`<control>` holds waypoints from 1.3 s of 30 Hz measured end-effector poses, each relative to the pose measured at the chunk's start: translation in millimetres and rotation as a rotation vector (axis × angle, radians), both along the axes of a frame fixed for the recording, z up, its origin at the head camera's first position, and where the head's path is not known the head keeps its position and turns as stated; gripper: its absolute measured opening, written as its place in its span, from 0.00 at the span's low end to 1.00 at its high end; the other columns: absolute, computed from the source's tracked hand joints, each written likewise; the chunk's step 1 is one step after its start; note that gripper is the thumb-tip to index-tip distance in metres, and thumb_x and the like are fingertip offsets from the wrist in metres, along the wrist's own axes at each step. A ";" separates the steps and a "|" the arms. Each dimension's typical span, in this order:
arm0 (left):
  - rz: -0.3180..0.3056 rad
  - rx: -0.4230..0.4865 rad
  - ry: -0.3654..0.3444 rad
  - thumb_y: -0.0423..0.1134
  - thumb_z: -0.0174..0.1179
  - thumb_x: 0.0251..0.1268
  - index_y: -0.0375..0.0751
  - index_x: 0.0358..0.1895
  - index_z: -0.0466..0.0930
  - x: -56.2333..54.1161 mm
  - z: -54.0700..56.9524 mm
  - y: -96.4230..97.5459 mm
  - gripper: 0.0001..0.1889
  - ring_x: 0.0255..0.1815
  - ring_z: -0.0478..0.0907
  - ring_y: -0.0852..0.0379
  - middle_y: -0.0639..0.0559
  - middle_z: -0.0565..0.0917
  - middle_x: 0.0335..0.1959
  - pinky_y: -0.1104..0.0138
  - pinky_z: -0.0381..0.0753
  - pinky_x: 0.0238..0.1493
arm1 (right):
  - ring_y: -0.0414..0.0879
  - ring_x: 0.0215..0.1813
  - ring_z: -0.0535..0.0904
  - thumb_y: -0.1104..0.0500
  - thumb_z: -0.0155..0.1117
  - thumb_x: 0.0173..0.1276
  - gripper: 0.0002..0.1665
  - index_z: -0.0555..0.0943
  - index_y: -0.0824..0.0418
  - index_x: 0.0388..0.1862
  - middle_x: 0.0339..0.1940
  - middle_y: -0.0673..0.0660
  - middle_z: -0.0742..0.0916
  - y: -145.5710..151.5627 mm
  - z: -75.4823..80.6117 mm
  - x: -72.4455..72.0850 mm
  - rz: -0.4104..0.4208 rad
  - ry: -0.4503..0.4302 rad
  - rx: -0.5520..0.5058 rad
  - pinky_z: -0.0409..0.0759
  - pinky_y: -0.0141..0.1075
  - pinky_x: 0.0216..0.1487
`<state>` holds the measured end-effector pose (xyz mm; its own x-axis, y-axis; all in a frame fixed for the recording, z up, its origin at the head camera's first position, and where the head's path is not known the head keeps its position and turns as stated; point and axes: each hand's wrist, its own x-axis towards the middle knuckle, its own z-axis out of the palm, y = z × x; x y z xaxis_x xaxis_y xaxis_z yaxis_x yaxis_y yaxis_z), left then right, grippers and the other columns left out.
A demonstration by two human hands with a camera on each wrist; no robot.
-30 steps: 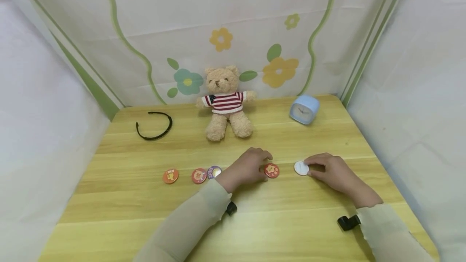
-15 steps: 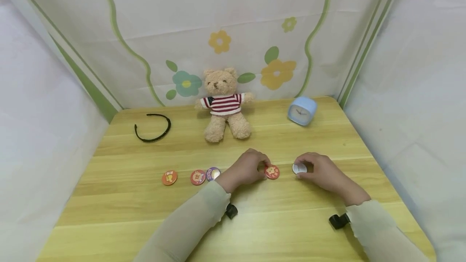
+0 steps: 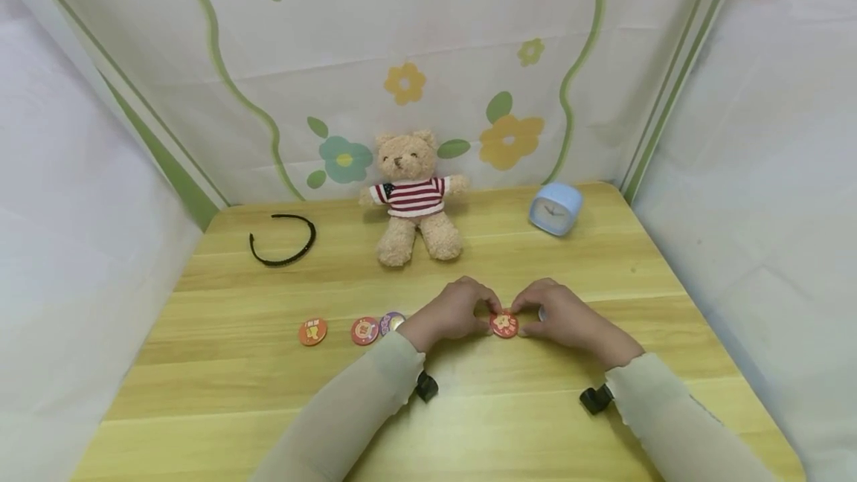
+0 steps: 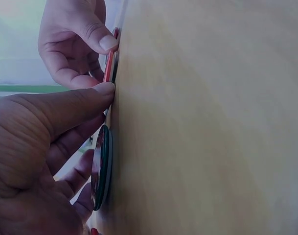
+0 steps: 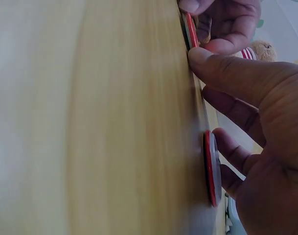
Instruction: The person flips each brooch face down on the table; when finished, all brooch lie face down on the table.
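Grip: your left hand (image 3: 451,311) and right hand (image 3: 562,315) pinch the star badge (image 3: 504,323) by opposite edges.
It lies face up on the table (image 3: 495,415) between them; a face-down badge (image 5: 215,169) sits close by your right hand.

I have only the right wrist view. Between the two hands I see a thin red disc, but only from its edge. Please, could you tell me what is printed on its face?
Observer: In the head view, the red disc shows a yellow, star-like figure.
Operator: Thank you. Are there more discs on the side of the left hand?
Observer: Yes, three show there in the head view; the orange disc is the farthest left.
Operator: I see only a part of the teddy bear. What lies to the left of it?
Observer: A black headband, with its open end turned away from the bear.
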<state>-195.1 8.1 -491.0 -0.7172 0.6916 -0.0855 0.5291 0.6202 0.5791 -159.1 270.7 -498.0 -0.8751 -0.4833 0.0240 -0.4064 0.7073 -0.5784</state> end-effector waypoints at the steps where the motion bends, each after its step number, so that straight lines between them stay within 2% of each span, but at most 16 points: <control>1: -0.005 0.000 -0.001 0.42 0.79 0.67 0.60 0.50 0.91 -0.1 0.0 0.0 0.12 0.67 0.77 0.54 0.63 0.88 0.54 0.55 0.75 0.74 | 0.46 0.61 0.81 0.55 0.86 0.64 0.17 0.92 0.40 0.49 0.52 0.38 0.90 -0.9 -0.2 0.0 0.007 0.013 -0.001 0.80 0.53 0.66; 8: -0.059 -0.003 0.038 0.43 0.77 0.70 0.58 0.52 0.91 -2.1 -0.4 -0.2 0.10 0.63 0.79 0.59 0.65 0.89 0.54 0.60 0.76 0.72 | 0.43 0.59 0.84 0.57 0.83 0.67 0.16 0.92 0.40 0.51 0.53 0.38 0.90 -2.3 0.1 2.8 0.057 0.037 -0.011 0.85 0.49 0.63; 16: -0.111 0.022 0.041 0.43 0.76 0.72 0.55 0.55 0.92 -4.3 -1.8 -2.9 0.12 0.61 0.81 0.61 0.63 0.90 0.56 0.64 0.76 0.72 | 0.43 0.59 0.84 0.53 0.79 0.72 0.13 0.92 0.42 0.53 0.54 0.39 0.90 -2.2 0.9 3.1 0.099 0.050 -0.014 0.85 0.48 0.63; 22: -0.163 0.044 0.040 0.44 0.67 0.81 0.54 0.59 0.93 -8.3 -1.0 -6.1 0.12 0.59 0.85 0.65 0.62 0.92 0.56 0.68 0.80 0.67 | 0.39 0.55 0.86 0.53 0.74 0.77 0.10 0.93 0.40 0.52 0.51 0.38 0.91 3.7 -1.4 4.6 0.050 0.068 -0.051 0.86 0.42 0.58; 26: -0.136 0.049 0.034 0.44 0.62 0.85 0.57 0.61 0.92 -7.0 1.8 -4.8 0.13 0.56 0.86 0.68 0.62 0.93 0.56 0.70 0.83 0.62 | 0.38 0.51 0.87 0.56 0.71 0.80 0.10 0.93 0.41 0.52 0.49 0.39 0.92 5.7 -3.1 4.6 0.003 0.090 -0.076 0.87 0.40 0.54; 33: -0.048 0.090 0.059 0.40 0.64 0.83 0.53 0.60 0.92 -0.7 5.8 1.6 0.12 0.52 0.88 0.69 0.59 0.94 0.52 0.72 0.85 0.57 | 0.34 0.48 0.88 0.54 0.72 0.79 0.03 0.87 0.43 0.45 0.43 0.38 0.92 1.3 -3.6 3.8 -0.087 0.015 -0.116 0.88 0.37 0.52; 39: -0.038 0.123 0.028 0.37 0.67 0.80 0.53 0.58 0.85 -0.5 4.9 4.4 0.10 0.46 0.87 0.70 0.58 0.94 0.45 0.73 0.84 0.52 | 0.36 0.47 0.87 0.59 0.77 0.74 0.11 0.85 0.41 0.44 0.43 0.39 0.91 -1.1 -2.8 3.1 -0.088 -0.014 -0.116 0.86 0.36 0.49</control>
<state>-195.6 12.5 -486.1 -0.6909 0.7227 0.0217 0.5684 0.5244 0.6340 -156.0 269.6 -500.8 -0.9145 -0.3996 0.0630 -0.3374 0.6676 -0.6636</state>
